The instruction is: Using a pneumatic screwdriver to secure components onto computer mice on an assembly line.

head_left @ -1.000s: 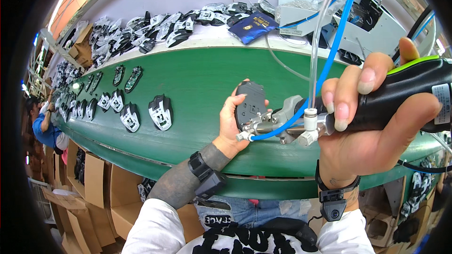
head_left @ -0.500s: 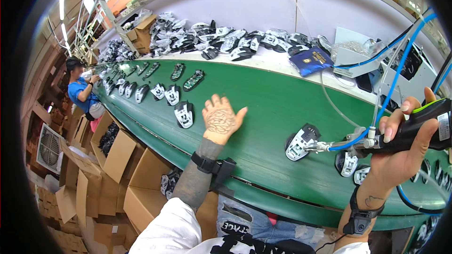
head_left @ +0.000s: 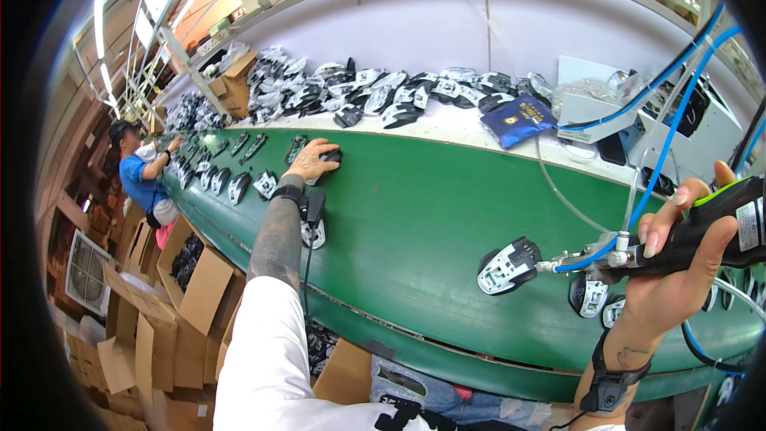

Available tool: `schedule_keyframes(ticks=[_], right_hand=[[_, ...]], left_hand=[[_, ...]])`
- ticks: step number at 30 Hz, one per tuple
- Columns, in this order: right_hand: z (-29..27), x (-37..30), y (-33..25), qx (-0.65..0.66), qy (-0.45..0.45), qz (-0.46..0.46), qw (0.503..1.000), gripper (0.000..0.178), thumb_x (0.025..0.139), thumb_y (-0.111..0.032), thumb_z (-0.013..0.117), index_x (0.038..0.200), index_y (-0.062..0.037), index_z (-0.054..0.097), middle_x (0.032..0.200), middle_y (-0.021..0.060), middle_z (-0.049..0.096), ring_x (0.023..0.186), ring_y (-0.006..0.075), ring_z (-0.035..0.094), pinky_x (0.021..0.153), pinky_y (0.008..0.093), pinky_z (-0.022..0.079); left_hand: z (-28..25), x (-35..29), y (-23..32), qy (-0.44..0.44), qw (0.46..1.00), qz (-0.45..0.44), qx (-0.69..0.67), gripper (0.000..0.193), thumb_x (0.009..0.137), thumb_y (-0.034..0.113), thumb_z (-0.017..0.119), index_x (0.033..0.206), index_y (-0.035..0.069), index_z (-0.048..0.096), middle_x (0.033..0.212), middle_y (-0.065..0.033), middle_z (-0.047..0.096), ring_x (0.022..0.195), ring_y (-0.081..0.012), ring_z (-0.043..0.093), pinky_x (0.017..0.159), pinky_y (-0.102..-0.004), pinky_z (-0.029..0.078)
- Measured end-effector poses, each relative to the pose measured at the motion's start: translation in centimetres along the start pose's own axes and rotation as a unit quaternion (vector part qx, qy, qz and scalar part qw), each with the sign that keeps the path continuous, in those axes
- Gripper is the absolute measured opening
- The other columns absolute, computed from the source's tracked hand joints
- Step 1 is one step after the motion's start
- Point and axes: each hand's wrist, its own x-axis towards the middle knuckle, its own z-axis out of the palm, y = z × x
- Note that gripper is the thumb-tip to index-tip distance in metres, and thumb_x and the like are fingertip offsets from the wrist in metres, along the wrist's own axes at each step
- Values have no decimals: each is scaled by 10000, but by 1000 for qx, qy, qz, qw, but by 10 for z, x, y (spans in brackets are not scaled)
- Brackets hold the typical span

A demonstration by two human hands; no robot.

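Observation:
Stretched out over the far side of the green conveyor belt [head_left: 415,199], my left hand [head_left: 311,161] has its fingers curled over a dark circuit-board piece [head_left: 332,157], which they mostly hide. Under my left wrist a white-and-black mouse shell [head_left: 316,235] is partly covered. My right hand [head_left: 666,243] grips a black powered screwdriver [head_left: 710,231] with a bright green stripe, held sideways. Its metal nose, with blue and clear hoses, points left at another white-and-black mouse shell [head_left: 508,266] on the belt. Whether nose and shell touch I cannot tell.
Circuit boards [head_left: 254,148] and mouse shells [head_left: 238,188] line the belt's left part. Bagged shells [head_left: 391,96] heap on the white ledge behind, beside a blue packet [head_left: 519,120]. Cardboard boxes [head_left: 199,271] stand on the floor. A co-worker [head_left: 142,175] stands far left.
My left hand has swung left and away from me, from open above the belt onto the circuit-board piece. The screwdriver stays in my right hand, almost unmoved.

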Motion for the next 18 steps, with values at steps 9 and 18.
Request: schedule_keyframes(ticks=[9, 18], right_hand=[[0, 0, -2, -25, -12, 6, 1000, 603, 971, -453, 435, 1354, -11, 289, 950, 62, 510, 544, 49, 435, 539, 217, 357], [-9, 13, -12, -3, 22, -29, 999, 551, 958, -454, 470, 1288, -23, 377, 942, 71, 512, 578, 84, 449, 615, 266, 386]], left_hand=[[12, -4, 39, -108, 994, 25, 18, 572, 818, 371, 642, 1331, 164, 499, 1391, -155, 424, 1254, -329, 439, 1042, -392, 365], [18, -95, 295, -190, 647, -113, -730, 419, 899, 372, 527, 1264, 166, 540, 1109, -55, 584, 858, -232, 615, 782, -393, 525]])
